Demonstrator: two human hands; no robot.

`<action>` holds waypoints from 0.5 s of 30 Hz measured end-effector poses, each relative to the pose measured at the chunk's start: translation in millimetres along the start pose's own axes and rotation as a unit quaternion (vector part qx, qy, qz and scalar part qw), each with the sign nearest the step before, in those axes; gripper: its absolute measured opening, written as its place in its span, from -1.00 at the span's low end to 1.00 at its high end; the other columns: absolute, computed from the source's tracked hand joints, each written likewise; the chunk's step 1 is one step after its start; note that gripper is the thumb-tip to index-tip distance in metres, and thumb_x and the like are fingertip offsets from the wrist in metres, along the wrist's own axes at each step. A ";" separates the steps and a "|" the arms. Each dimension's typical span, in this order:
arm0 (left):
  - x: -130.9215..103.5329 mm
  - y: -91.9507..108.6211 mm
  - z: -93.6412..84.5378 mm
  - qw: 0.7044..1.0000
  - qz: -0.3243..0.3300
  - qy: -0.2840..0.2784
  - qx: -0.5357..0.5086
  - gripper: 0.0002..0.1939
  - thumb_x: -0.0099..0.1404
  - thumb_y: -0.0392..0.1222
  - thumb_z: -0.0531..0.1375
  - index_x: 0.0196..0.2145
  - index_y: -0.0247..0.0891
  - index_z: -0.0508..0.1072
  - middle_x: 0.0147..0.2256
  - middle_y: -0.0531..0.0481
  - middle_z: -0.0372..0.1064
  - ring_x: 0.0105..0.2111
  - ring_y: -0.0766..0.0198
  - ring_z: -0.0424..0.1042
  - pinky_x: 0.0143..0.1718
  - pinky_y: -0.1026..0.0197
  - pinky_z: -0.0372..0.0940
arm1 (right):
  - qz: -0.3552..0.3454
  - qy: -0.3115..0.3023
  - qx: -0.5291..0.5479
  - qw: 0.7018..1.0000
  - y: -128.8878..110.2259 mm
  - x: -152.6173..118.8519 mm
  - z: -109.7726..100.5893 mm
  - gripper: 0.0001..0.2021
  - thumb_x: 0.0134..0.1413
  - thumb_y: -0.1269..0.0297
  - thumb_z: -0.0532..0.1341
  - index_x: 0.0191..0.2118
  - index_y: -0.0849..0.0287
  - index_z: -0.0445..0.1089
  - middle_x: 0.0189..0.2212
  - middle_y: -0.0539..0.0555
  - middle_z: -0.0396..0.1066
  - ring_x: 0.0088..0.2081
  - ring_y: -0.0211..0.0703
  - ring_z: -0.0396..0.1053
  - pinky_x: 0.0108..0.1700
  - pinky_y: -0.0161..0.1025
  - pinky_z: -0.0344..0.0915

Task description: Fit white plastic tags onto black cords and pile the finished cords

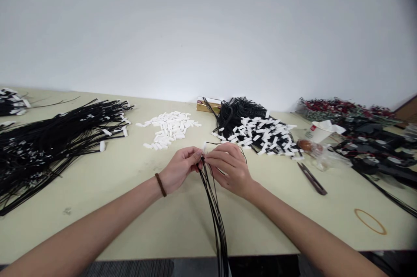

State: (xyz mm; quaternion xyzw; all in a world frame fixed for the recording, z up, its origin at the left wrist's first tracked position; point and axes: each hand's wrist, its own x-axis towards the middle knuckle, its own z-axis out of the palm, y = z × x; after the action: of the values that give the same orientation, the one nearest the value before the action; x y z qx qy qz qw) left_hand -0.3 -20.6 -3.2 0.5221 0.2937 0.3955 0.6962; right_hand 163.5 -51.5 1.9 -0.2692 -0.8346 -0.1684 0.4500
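Close together over the middle of the table, my left hand (183, 166) and my right hand (230, 168) meet at the top end of a bundle of thin black wires (213, 211). A small white connector (204, 146) shows between the fingertips. My left hand is closed, thumb and fingers pinching at the connector. The right fingers are pinched together where the wires meet it; a loose wire runs past them. From my hands the bundle hangs down over the table's front edge. Beyond them lies a pile of loose white connectors (169, 128).
Black cables with white ends (65, 138) cover the left side. Another heap of wires with white connectors (257, 131) lies behind my right hand. On the right are thread snips (312, 178), a paper cup (321, 131), a plastic bag (332, 157) and dark wired parts (381, 151).
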 end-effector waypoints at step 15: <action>0.2 2.5 -0.7 0.997 -0.012 0.076 0.028 -0.71 0.03 -0.02 0.21 -0.49 -0.33 0.30 -0.51 0.06 0.24 -0.58 0.46 0.15 -0.53 0.33 0.05 | 0.432 0.343 0.388 0.738 44.7 15.9 -49.5 -0.83 -0.09 0.21 0.26 -0.40 0.20 0.34 -0.56 -0.10 0.22 -0.57 -0.46 0.22 -0.57 -0.47 0.19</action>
State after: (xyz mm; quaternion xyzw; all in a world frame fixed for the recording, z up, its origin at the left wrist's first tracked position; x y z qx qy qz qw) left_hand -1.4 -19.7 -1.0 0.5063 0.3630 0.4178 0.6613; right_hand 215.8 -37.0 43.7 -0.3271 -0.4110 0.3016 0.7957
